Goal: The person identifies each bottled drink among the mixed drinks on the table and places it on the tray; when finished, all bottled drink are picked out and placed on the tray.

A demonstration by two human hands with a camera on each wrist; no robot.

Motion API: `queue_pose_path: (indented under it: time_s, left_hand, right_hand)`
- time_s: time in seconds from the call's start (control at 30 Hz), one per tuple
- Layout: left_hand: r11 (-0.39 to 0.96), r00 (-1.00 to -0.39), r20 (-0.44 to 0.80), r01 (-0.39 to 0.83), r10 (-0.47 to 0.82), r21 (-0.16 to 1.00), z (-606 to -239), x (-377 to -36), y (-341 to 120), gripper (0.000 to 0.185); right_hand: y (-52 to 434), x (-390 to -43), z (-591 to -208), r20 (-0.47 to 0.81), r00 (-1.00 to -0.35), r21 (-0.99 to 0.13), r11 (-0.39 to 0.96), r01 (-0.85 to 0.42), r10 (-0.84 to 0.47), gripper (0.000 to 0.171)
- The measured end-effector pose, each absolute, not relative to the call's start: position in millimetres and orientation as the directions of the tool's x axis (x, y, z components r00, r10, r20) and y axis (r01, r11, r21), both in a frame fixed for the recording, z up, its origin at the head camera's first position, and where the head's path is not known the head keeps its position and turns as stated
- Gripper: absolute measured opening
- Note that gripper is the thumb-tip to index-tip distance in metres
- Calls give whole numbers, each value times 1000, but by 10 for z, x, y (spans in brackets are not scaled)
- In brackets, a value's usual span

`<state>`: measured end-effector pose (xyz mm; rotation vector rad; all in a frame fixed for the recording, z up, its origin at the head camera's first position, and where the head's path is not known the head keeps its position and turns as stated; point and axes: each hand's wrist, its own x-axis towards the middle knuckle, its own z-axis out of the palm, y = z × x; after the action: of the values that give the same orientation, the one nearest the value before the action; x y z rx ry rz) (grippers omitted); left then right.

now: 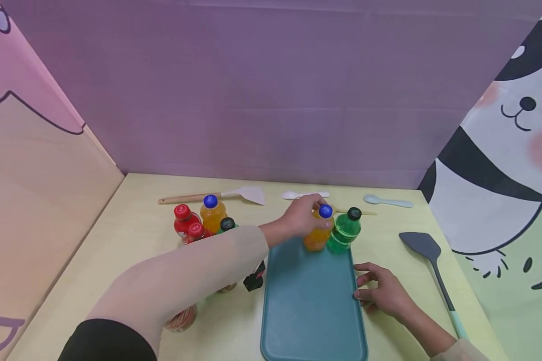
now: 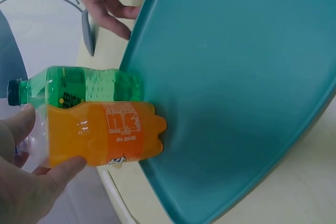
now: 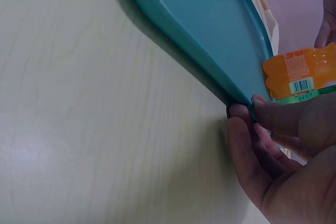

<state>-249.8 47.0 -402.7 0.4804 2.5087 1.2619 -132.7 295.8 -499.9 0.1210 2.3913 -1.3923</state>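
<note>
My left hand (image 1: pixel 303 216) grips an orange soda bottle (image 2: pixel 94 134) round its upper part, below the blue cap. The bottle stands at the far end of a teal tray (image 1: pixel 313 306). Right beside it is a green soda bottle (image 1: pixel 344 231) with a black cap, also on the tray's far end. At the tray's right side, my right hand (image 1: pixel 381 291) pinches the rim between thumb and fingers, as the right wrist view shows. The left forearm crosses over the left part of the table and hides some bottles there.
Left of the tray stand red-capped bottles (image 1: pixel 182 220), another orange bottle (image 1: pixel 213 213) and partly covered ones. A spatula (image 1: pixel 248 194), a white spoon (image 1: pixel 304 194) and a pale blue spoon (image 1: pixel 388 201) lie along the back. A dark turner (image 1: pixel 426 248) lies at right.
</note>
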Motion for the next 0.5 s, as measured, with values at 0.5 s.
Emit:
queue_pose_path:
  time_s: [0.5]
  left_hand:
    - [611, -859, -185, 173, 478, 773, -3845, -2516, 280, 60]
  right_hand:
    - [2946, -1317, -4978, -360, -928, -794, 553, 252, -95, 70]
